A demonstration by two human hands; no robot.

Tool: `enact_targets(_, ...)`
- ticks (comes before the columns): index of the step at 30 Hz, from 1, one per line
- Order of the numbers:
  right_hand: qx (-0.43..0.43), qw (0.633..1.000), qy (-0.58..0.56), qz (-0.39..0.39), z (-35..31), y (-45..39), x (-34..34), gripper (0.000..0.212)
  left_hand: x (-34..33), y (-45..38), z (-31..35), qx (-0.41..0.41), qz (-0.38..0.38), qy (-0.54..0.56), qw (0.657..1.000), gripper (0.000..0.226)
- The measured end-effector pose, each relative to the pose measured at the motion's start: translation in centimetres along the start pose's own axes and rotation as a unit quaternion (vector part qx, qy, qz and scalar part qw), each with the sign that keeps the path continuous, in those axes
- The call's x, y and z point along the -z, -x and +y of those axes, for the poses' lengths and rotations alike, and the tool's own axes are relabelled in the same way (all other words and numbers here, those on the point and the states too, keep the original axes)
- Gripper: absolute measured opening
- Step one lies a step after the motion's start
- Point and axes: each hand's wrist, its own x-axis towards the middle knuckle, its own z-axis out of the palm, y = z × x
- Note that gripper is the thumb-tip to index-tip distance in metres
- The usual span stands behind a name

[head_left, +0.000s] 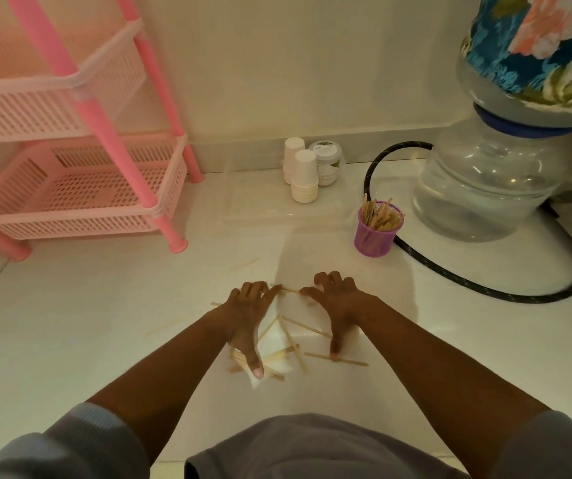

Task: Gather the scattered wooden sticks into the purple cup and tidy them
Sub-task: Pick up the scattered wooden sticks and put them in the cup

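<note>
Wooden sticks (289, 344) are lying scattered at lower centre between the spread, flat-pressing left hand (248, 319) and right hand (338, 305), which should be raking inward before lifting toward the cup (376, 233).

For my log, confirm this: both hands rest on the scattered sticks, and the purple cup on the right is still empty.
Not quite. The head view shows the purple cup already holding sticks. Left hand and right hand do rest on the scattered sticks.
</note>
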Motion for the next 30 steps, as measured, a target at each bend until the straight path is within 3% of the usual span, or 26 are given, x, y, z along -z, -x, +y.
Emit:
enact_targets(5,-0.001,0.994,-0.091,0.059,0.2,0.4,0.0,0.108,-0.1,-0.2,-0.5,0.001,0.039,0.08,0.996,0.14)
enact_targets(10,-0.036,0.968,-0.209,0.132,0.2,1.0,-0.4,0.062,-1.0,-0.7,-0.8,0.04,0.158,0.276,0.947,0.083)
enact_targets(12,-0.049,0.965,-0.214,0.146,0.3,1.2,-0.6,0.057,-1.4,-0.5,-1.0,0.052,0.19,0.29,0.936,0.076)
enact_targets(18,-0.085,0.976,-0.164,0.113,0.8,1.6,-0.6,0.081,-1.8,0.2,-2.1,0.077,0.171,0.233,0.954,0.096)
enact_targets(20,-0.092,0.977,-0.167,0.094,0.8,1.4,-0.5,0.074,-1.9,0.0,-2.5,0.076,0.162,0.24,0.954,0.086)
enact_targets(25,-0.079,0.978,-0.168,0.095,0.5,0.7,0.0,0.037,-1.2,-0.5,-2.4,0.102,0.156,0.304,0.934,0.035)
enact_targets(30,-0.083,0.976,-0.173,0.106,0.3,0.2,0.5,0.025,-0.9,-0.6,-2.7,0.108,0.167,0.292,0.935,0.025)
